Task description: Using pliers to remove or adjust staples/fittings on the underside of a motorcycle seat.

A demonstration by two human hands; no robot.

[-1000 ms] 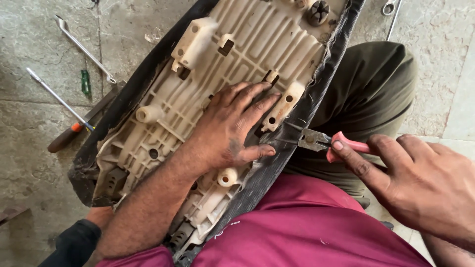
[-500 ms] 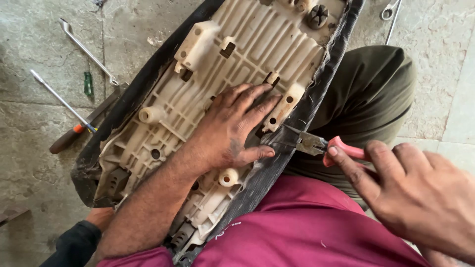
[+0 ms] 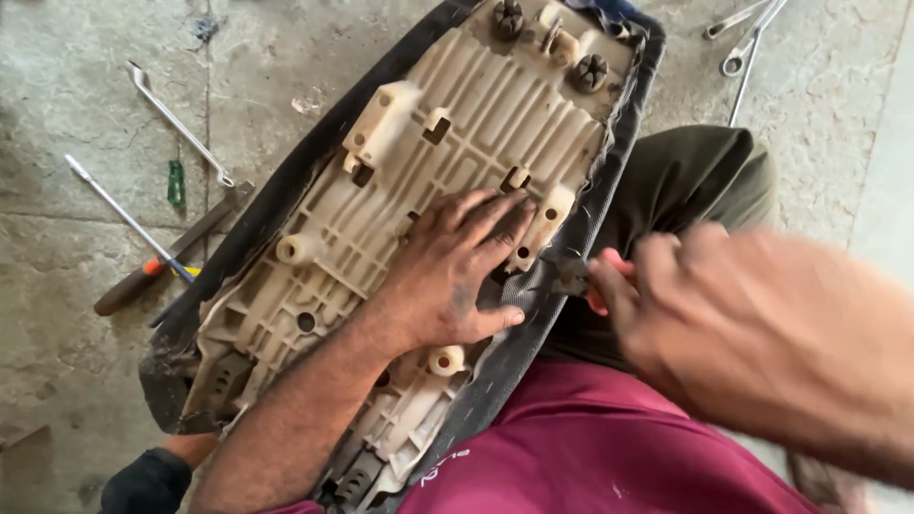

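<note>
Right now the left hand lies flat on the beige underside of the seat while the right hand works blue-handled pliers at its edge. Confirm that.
Not quite: the pliers have pink-red handles, not blue, as the head view shows. The left hand does lie flat on the beige underside of the seat, and the right hand works at its edge.

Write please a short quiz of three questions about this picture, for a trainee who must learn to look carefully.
1. True or false: the left hand lies flat on the beige plastic underside of the seat base.
2. What does the right hand hold? A) a hammer B) pliers with pink handles C) a paint brush
3. Fill in: the screwdriver with the orange collar lies on the concrete ____.

Key: 1 true; 2 B; 3 floor.
</note>
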